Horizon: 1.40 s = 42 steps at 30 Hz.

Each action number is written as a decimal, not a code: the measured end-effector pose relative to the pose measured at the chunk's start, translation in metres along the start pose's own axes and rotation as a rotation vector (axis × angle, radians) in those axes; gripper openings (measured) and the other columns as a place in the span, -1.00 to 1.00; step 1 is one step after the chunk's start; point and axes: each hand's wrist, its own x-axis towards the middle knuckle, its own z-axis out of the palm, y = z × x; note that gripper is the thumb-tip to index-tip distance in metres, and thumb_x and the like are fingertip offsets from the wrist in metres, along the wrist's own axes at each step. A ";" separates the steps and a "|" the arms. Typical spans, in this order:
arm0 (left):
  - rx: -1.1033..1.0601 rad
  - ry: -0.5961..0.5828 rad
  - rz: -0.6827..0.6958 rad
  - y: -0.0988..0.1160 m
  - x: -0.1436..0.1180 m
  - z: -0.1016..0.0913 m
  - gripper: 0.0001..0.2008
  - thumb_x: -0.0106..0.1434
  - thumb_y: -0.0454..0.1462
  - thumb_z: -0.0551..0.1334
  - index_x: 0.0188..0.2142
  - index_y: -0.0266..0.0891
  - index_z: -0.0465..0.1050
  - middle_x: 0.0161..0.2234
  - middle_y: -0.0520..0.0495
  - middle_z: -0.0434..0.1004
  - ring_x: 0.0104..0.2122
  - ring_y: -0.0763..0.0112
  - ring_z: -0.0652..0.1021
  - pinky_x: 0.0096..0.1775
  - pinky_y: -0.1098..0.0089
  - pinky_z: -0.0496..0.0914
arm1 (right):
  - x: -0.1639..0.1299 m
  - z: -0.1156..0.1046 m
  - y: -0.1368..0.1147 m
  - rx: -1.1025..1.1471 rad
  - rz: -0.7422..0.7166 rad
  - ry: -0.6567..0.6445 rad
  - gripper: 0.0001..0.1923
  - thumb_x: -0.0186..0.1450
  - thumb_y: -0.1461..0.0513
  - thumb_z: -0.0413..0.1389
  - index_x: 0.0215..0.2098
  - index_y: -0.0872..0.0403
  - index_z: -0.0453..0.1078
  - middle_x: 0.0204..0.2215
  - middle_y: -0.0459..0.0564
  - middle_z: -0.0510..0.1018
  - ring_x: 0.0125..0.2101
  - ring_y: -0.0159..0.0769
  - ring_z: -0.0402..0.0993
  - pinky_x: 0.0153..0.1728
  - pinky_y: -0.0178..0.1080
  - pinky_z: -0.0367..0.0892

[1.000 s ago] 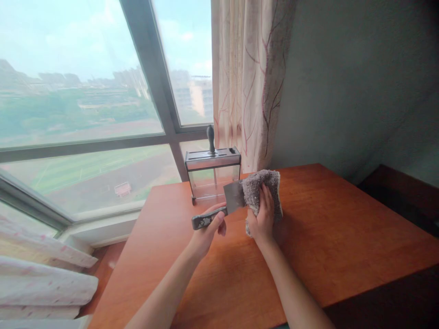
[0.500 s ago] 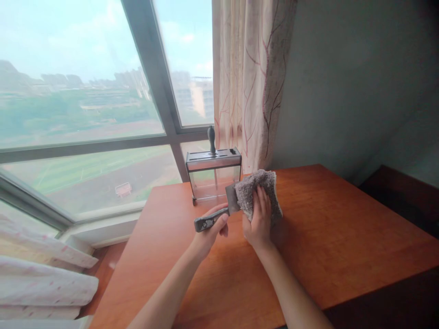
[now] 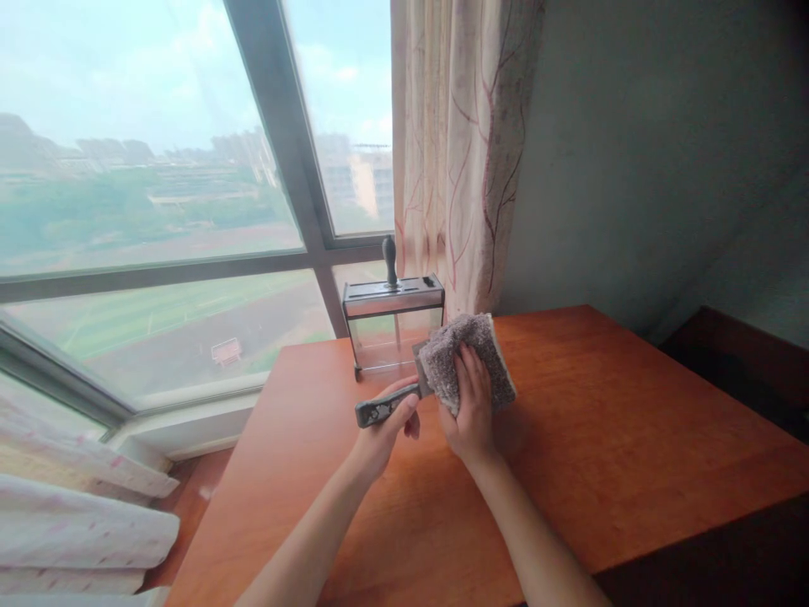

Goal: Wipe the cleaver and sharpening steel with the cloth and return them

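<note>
Cleaver (image 3: 404, 392) is held up over the desk (image 3: 569, 472), its blade almost fully wrapped in the grey cloth (image 3: 464, 358). Left hand (image 3: 388, 426) has its grip closed tight round the handle, at about 9 o'clock from the cloth. Right hand (image 3: 471, 409) is clamped on the cloth over the blade. The clear knife block (image 3: 392, 324) sits at 12 o'clock, near the window (image 3: 158, 211), with one dark handle poking out the top.
</note>
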 end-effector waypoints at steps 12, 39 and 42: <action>-0.038 0.019 -0.020 0.000 0.000 0.000 -0.47 0.21 -0.11 0.25 0.11 -0.34 0.35 -0.65 0.09 0.34 -0.62 0.49 0.36 -0.48 0.44 0.17 | -0.003 0.005 0.005 -0.035 0.077 0.037 -0.29 0.22 0.29 -0.03 0.32 0.15 -0.06 0.30 0.22 0.05 0.29 0.06 -0.08 0.19 0.23 0.01; -0.050 0.068 -0.020 0.003 0.003 -0.004 -0.52 0.22 -0.11 0.24 0.05 -0.37 0.41 -0.64 0.01 0.43 -0.60 0.45 0.42 -0.50 0.44 0.18 | 0.001 0.001 0.038 0.419 0.764 0.399 -0.49 0.21 0.19 0.00 0.11 0.18 0.31 -0.01 0.18 0.49 -0.01 0.02 0.42 -0.01 0.06 0.32; -0.062 0.153 -0.005 0.003 0.005 -0.003 -0.52 0.22 -0.11 0.24 0.04 -0.38 0.40 -0.65 0.03 0.42 -0.61 0.45 0.42 -0.50 0.44 0.16 | 0.002 -0.003 0.037 0.459 0.863 0.501 -0.54 0.21 0.16 0.01 0.03 0.20 0.35 -0.15 0.16 0.54 -0.15 0.01 0.49 -0.12 0.05 0.39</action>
